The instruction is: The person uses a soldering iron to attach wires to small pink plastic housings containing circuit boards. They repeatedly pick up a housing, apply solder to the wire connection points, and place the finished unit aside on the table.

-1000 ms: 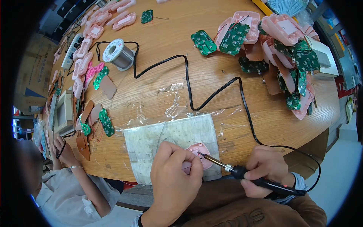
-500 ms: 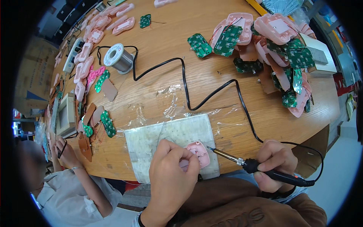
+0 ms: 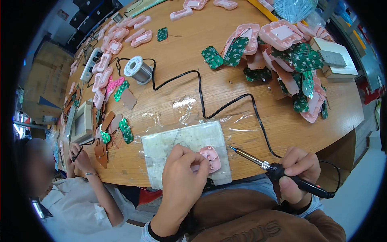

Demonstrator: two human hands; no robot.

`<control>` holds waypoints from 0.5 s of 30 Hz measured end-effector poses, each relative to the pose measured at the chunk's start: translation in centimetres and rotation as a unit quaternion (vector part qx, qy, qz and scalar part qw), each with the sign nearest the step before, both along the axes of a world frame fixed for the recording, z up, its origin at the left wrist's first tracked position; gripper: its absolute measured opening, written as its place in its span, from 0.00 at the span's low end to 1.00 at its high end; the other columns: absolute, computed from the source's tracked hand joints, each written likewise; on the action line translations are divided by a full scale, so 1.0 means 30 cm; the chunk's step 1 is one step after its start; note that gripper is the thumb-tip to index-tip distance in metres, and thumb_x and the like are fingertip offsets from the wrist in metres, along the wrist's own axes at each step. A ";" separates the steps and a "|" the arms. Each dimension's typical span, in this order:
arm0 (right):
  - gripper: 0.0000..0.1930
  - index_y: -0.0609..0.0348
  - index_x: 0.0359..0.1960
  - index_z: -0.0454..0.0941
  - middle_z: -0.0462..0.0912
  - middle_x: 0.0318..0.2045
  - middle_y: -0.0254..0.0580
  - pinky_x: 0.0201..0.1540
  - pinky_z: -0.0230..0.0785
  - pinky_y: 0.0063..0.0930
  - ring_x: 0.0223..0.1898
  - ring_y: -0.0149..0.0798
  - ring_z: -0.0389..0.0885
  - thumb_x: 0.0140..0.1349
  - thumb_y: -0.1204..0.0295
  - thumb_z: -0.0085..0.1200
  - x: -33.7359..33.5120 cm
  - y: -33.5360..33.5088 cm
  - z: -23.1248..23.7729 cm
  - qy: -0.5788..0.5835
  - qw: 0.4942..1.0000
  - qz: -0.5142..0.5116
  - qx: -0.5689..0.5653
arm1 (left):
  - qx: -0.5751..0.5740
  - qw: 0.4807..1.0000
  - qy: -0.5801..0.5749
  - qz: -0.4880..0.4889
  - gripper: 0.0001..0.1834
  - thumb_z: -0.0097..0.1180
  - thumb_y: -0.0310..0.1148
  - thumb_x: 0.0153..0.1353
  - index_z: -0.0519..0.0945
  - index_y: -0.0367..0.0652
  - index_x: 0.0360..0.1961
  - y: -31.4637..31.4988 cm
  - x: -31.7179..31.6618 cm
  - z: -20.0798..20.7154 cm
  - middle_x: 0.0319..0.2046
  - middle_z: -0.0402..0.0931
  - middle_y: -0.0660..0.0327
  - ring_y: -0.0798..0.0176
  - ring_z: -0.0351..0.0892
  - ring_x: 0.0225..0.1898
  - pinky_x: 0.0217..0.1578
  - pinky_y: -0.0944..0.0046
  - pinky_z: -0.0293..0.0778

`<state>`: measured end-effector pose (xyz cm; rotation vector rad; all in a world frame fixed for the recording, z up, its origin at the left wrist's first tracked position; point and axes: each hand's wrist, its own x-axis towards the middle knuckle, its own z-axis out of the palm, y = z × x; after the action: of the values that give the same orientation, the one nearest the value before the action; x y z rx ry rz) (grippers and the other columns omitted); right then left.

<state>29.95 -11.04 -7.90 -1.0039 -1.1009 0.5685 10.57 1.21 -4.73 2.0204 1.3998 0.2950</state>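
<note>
My left hand [image 3: 183,181] is closed in a pinch over a pale worn pad [image 3: 155,149]. A thin strand that looks like solder wire [image 3: 176,137] rises from its fingers; the exact grip is hidden by the hand. Right beside these fingertips lies a small pink plastic shell [image 3: 214,162], its hollow side up with small posts inside. My right hand [image 3: 299,169] grips a black soldering iron [image 3: 278,171] by the handle. The iron's metal tip points left and stays apart from the shell, over the pad's right edge.
A solder spool [image 3: 139,70] stands at the back left. The iron's black cord [image 3: 201,97] winds across the table. Green circuit boards [image 3: 306,56] and pink shells [image 3: 282,32] are heaped at right. More parts line the left, where another person's hand [image 3: 82,161] holds a dark tool.
The soldering iron's tip has drawn a little farther from the pink shell, to the right. My left hand keeps its pinch beside the shell. The whole view has shifted slightly.
</note>
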 end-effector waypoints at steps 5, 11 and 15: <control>0.16 0.59 0.38 0.69 0.72 0.26 0.42 0.26 0.57 0.21 0.22 0.29 0.65 0.48 0.82 0.58 -0.002 0.002 0.018 0.033 0.995 -0.063 0.074 | 0.171 0.982 0.012 -0.075 0.22 0.67 0.29 0.42 0.78 0.37 0.41 -0.024 -0.020 0.031 0.39 0.72 0.56 0.49 0.71 0.44 0.44 0.53 0.68; 0.16 0.59 0.38 0.70 0.73 0.27 0.42 0.26 0.57 0.20 0.23 0.28 0.67 0.47 0.85 0.57 0.035 -0.016 0.037 0.074 0.987 -0.104 0.093 | 0.172 0.960 0.104 -0.193 0.31 0.70 0.32 0.37 0.75 0.40 0.47 0.012 -0.009 0.062 0.39 0.72 0.55 0.49 0.69 0.45 0.44 0.55 0.65; 0.15 0.60 0.38 0.70 0.73 0.27 0.43 0.27 0.61 0.25 0.24 0.30 0.69 0.47 0.83 0.57 0.086 -0.045 0.060 0.055 0.975 -0.167 0.134 | 0.130 0.980 0.000 -0.150 0.32 0.71 0.32 0.37 0.74 0.36 0.47 0.046 0.060 0.161 0.37 0.75 0.55 0.55 0.73 0.41 0.45 0.60 0.66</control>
<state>32.52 -12.40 -6.10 -0.8836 -0.8588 0.1938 12.35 2.58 0.11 2.4088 1.0776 0.3581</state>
